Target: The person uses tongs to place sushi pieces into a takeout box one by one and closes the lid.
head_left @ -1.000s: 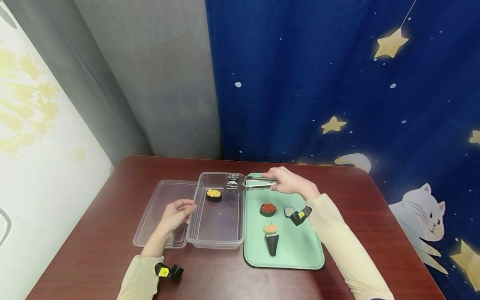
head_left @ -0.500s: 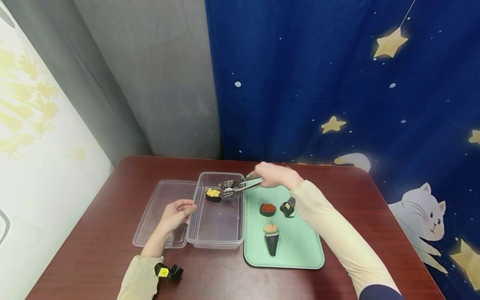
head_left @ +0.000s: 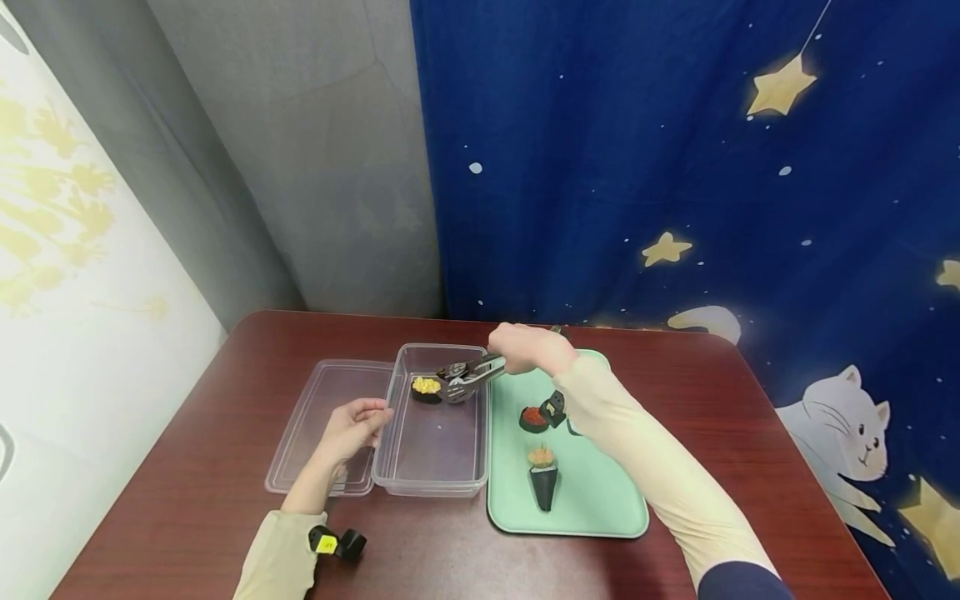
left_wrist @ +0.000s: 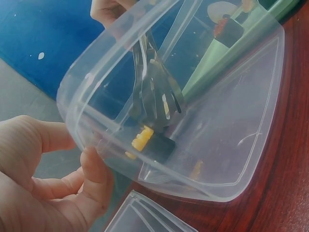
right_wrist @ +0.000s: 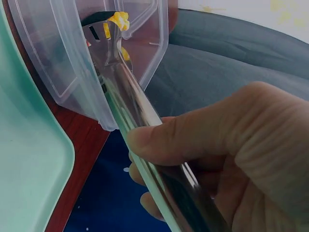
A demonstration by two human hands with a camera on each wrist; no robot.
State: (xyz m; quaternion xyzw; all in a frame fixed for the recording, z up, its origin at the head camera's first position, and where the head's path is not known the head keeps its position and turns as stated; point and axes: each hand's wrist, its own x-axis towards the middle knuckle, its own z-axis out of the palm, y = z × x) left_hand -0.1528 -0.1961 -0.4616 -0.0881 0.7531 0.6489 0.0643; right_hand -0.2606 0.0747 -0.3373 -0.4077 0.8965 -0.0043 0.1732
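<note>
My right hand (head_left: 528,348) grips metal tongs (right_wrist: 133,96) by their handles. The slotted tong heads reach down into the clear plastic container (head_left: 431,486), toward its back right. Between them is a small sushi piece, mostly hidden, with bits of white and yellow showing through the slots. Just left of the heads sits a corn-topped sushi (head_left: 427,390) with a dark wrap, on the container floor. At the container's left rim, my left hand (head_left: 352,429) pinches the edge between thumb and fingers (left_wrist: 53,135).
Right of the container lies a green tray (head_left: 592,508). On it are a red roe sushi (head_left: 533,419), partly behind the right wrist's camera, and a dark cone hand roll (head_left: 543,487). A clear lid (head_left: 300,450) lies on the table (head_left: 420,558), partly under the left hand.
My right hand has moved left and the tongs have gone lower into the container, beside the corn-topped sushi. The right sleeve now mostly covers a small roll on the tray. My left hand has stayed put.
</note>
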